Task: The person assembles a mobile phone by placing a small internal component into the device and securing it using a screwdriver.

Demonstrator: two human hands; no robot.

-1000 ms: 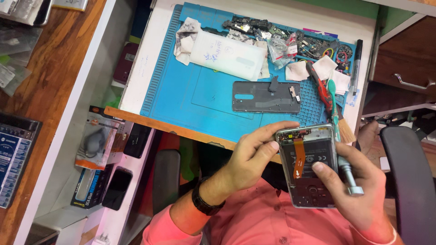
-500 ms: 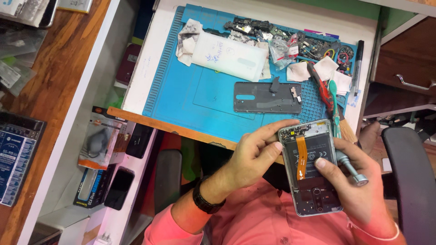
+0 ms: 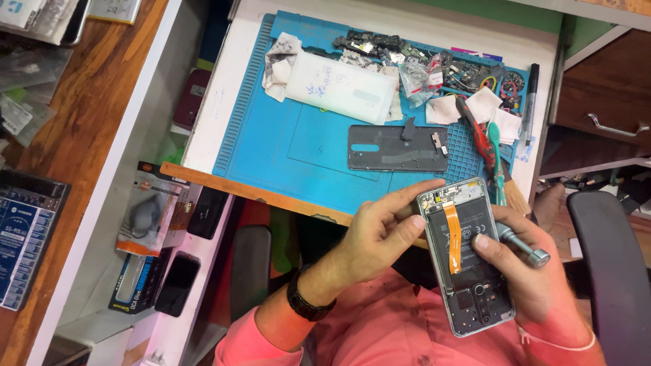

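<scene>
An opened smartphone (image 3: 468, 264) with its back removed shows a black battery and an orange flex cable. My left hand (image 3: 380, 234) grips its top left edge with fingers and thumb. My right hand (image 3: 525, 278) supports the phone from the right side and holds a silver screwdriver (image 3: 519, 245), with its index finger resting on the battery. The phone is held in front of my chest, below the desk's front edge. A dark phone back cover (image 3: 397, 148) lies on the blue work mat (image 3: 285, 149).
On the mat's far side lie a white phone cover (image 3: 339, 87), crumpled tissues, small circuit parts and red-handled pliers (image 3: 480, 139). A black pen (image 3: 530, 102) lies at the right edge. Boxes and dark phones (image 3: 178, 283) sit on a lower shelf at left. A black chair (image 3: 614, 271) stands at right.
The phone has tilted slightly and shifted a little within my hands. The screwdriver has swung from upright to lying diagonally across my right hand.
</scene>
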